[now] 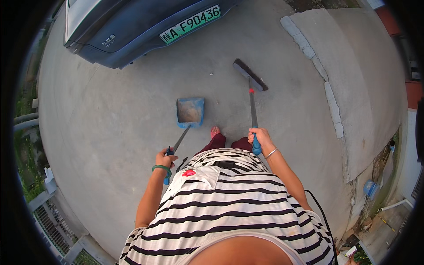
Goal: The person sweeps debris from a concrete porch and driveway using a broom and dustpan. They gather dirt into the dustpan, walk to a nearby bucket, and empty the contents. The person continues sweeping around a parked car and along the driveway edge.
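Observation:
My left hand (pixel 166 158) grips the blue-ended handle of a long-handled blue dustpan (pixel 200 111). The pan lies ahead of my feet, its inside coated with brown dirt. In my right hand (pixel 261 137) is the blue grip of a push broom, whose dark pole (pixel 253 107) has a red collar near the head. The broom head (pixel 250 74), with dark bristles, rests on the concrete ahead and to the right of the dustpan. A small pale bit of litter (pixel 211 74) lies on the ground between pan and broom head.
A dark car (pixel 132 36) stands at the upper left. Along the right runs a raised concrete slab (pixel 351 82) with a broken edge (pixel 311 53). A blue bucket (pixel 371 189) is at the lower right. Metal railings (pixel 54 218) border the concrete ground (pixel 109 132) at the lower left.

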### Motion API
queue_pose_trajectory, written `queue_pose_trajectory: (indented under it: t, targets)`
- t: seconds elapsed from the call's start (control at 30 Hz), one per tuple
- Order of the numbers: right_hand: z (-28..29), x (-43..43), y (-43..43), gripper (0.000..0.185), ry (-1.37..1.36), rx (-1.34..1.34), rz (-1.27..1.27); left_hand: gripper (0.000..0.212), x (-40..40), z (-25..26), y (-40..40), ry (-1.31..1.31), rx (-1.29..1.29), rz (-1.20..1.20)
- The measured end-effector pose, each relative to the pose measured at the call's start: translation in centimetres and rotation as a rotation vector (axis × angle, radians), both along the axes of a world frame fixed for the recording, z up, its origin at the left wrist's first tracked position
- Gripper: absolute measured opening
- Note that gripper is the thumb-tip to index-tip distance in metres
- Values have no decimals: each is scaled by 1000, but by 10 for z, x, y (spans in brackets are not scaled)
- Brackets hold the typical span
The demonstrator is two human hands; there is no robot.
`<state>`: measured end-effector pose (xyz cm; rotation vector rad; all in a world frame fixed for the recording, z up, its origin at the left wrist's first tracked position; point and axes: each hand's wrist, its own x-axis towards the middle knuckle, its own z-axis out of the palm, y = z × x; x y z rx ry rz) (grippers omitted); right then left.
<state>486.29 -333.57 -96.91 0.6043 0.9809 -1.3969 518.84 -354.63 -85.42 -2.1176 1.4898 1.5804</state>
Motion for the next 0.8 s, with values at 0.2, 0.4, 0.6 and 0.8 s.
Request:
queue_pose_trajectory:
  t: [0.2,0.4,0.6,0.8]
  targets:
    - [-23,-36,-167,14,290,13,247,47,-6,-2,-28,47,-36,55]
    - [-55,-115,-341,11,564,-33,526,52,-28,-10,-6,152,-16,294]
    - [-135,-218,-485,12,502,-168,594,56,-112,7,43,59,-60,565]
    - [-167,-242,-543,62,638,-160,819,55,-179,10,50,37,-58,848]
